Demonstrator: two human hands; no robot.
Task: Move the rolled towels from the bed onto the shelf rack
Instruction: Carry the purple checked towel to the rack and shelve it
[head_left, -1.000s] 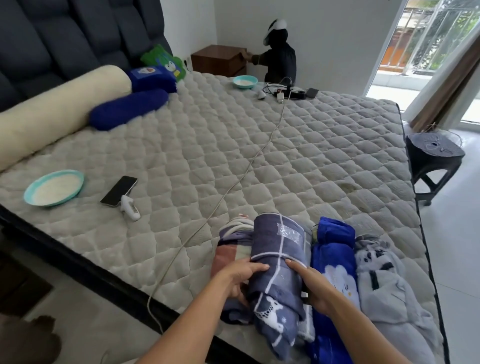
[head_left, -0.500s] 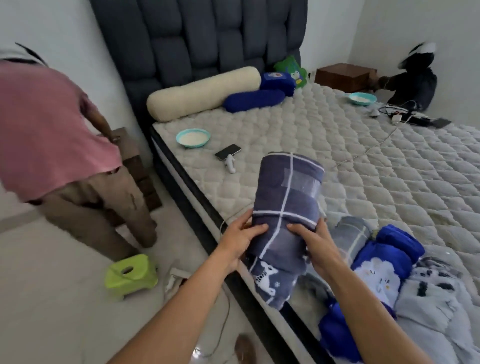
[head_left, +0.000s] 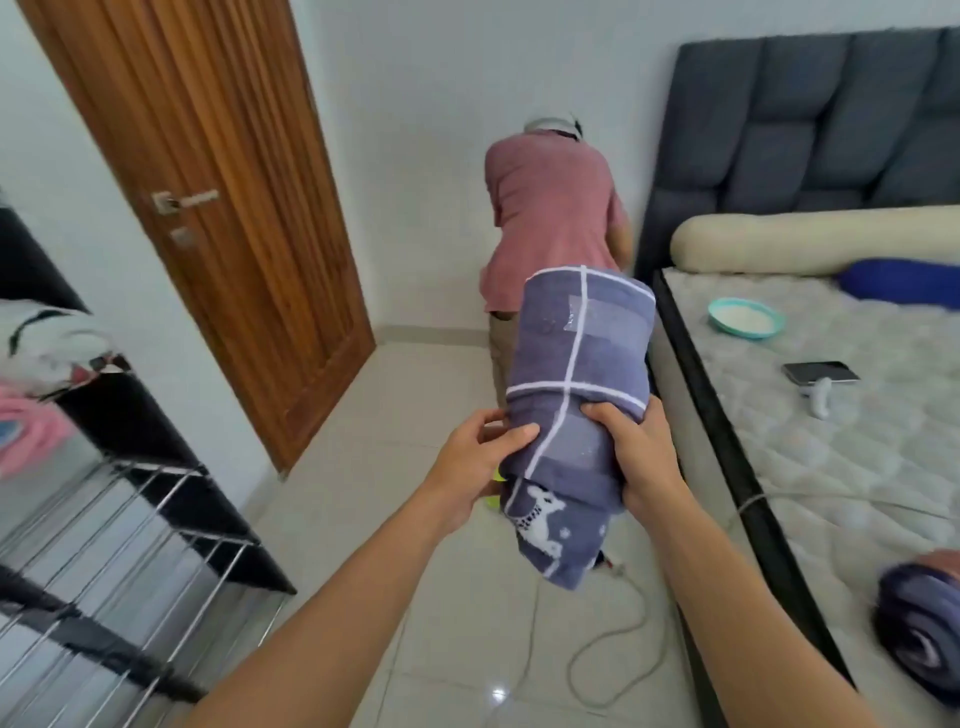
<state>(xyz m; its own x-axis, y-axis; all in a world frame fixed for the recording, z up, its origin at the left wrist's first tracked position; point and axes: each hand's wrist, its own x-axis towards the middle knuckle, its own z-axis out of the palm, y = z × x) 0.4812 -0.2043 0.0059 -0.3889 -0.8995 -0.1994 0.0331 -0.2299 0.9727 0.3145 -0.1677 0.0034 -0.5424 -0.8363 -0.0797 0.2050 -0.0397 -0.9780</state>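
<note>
Bed (head_left: 810, 441) along the right, another rolled towel (head_left: 919, 618) lying at its near edge. Shelf rack (head_left: 119, 525) at the lower left, wire tiers in a black frame. Rolled blue towel (head_left: 576, 395) held upright over the floor between bed and rack. Left hand (head_left: 475, 465) and right hand (head_left: 641, 457) both closed around its lower half, from opposite sides.
</note>
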